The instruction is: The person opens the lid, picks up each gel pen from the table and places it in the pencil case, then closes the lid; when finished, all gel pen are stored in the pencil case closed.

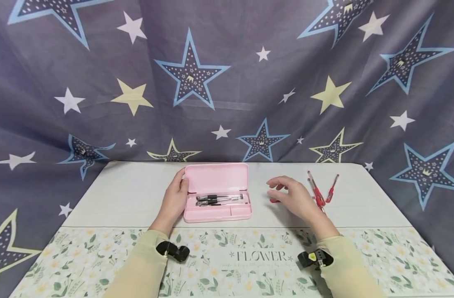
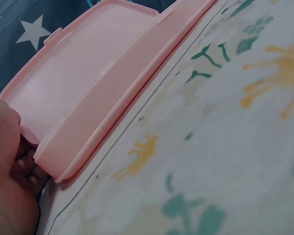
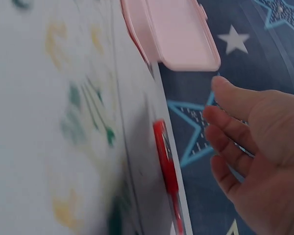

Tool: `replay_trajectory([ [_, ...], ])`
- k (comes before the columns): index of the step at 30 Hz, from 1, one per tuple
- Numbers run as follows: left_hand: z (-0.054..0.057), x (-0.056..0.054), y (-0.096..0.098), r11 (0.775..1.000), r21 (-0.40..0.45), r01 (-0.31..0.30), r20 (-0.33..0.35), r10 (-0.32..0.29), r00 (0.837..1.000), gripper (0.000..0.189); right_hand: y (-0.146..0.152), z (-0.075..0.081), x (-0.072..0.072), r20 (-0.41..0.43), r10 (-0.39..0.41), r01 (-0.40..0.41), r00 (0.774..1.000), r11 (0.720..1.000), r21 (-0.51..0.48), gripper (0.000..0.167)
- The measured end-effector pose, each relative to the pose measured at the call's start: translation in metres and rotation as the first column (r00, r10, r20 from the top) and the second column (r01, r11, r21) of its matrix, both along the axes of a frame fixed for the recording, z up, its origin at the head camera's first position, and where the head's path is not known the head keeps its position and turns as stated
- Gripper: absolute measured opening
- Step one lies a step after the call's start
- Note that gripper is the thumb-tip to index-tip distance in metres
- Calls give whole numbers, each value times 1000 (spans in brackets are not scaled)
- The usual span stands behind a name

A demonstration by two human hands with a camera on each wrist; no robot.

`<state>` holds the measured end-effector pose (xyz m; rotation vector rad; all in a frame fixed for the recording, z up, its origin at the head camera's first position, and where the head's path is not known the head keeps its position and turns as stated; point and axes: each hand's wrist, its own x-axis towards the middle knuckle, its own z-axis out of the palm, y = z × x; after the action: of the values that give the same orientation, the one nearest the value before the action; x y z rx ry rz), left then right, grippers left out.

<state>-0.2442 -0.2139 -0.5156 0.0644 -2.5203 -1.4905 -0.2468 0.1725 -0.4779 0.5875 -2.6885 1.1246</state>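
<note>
A pink pencil case (image 1: 217, 214) lies with its lid (image 1: 216, 177) raised and leaning back. Several black pens (image 1: 219, 200) with clear barrels lie side by side in its long compartment. My left hand (image 1: 175, 203) holds the case by its left end; in the left wrist view its fingers (image 2: 27, 169) curl at the corner between lid and base. Right of the case, my right hand (image 1: 292, 198) hovers with loosely bent fingers and nothing between them. A red pen (image 3: 165, 156) lies below it on the table, partly hidden by the hand in the head view.
More red pens (image 1: 317, 192) lie to the right, behind my right hand, one red pen (image 1: 333, 188) a little apart. The white table (image 1: 137, 182) has a flower-print mat (image 1: 264, 281) along its front. A grey curtain with stars (image 1: 227, 82) hangs right behind it.
</note>
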Motion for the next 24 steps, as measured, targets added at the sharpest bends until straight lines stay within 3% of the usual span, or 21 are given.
replay_trajectory([
  [5, -1, 2, 1, 1000, 8, 0, 2, 0, 1000, 53, 23, 0, -6, 15, 15, -16, 1000, 999, 28, 27],
  [12, 0, 2, 3, 1000, 10, 8, -2, -8, 1000, 53, 54, -5, -10, 59, -26, 24, 998, 999, 35, 29],
  [24, 1, 1, 1, 1000, 19, 5, -1, -5, 1000, 53, 85, -14, -12, 171, -32, 27, 985, 999, 32, 33],
])
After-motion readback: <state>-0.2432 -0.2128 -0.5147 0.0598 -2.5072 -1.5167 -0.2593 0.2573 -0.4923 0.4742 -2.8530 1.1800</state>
